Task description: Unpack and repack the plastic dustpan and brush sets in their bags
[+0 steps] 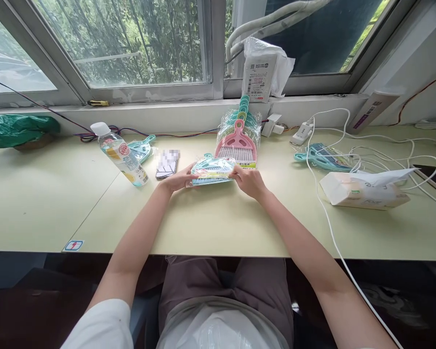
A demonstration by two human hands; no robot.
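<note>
Between my two hands is a teal brush and dustpan set (212, 170) in a clear plastic wrapper, held sideways just above the table. My left hand (179, 179) grips its left end, the thumb laid on the wrapper. At the other end, my right hand (250, 180) pinches the wrapper with its fingers closed. Right behind it lies a pink dustpan with a brush (236, 143), also in clear wrap. Teal handles (244, 104) of similar sets stick out beyond the pink one, stacked with it. A phone (167, 164) lies near my left hand.
A tilted drink bottle (121, 154) and a teal dustpan (142, 148) are to the left. On the right are a tissue pack (365, 189), another teal set (325, 156), a power strip (302, 133) and tangled white cables. A white box (259, 75) stands on the windowsill.
</note>
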